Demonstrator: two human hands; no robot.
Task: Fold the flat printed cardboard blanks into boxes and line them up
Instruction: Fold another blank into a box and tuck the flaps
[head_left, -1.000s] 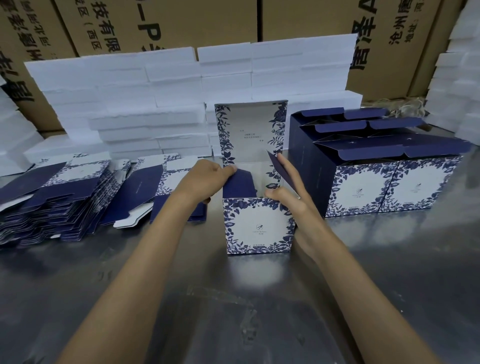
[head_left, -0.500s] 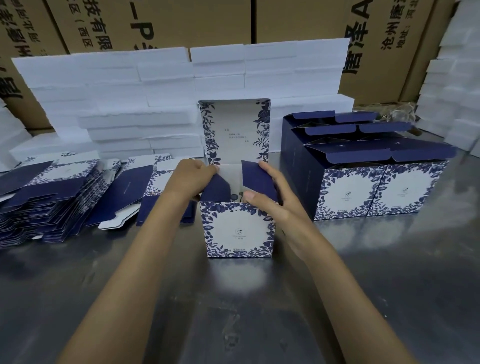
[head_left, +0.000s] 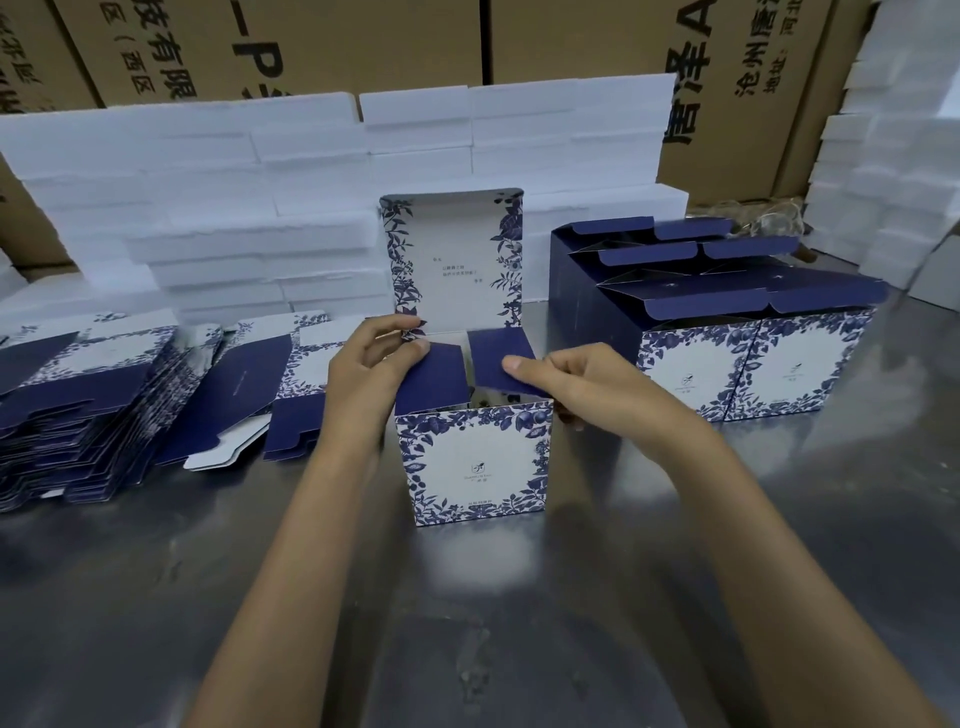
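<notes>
Now both side flaps (head_left: 435, 371) lie folded further inward over the box (head_left: 475, 462).

Large black Chinese characters run across the brown shipping cartons (head_left: 597, 41) at the far wall: "技有限" and "(西区" at far left, "—P" beside them, "沧州" at far right. Print on the blue-and-white box (head_left: 475, 465) is too small to read.
</notes>
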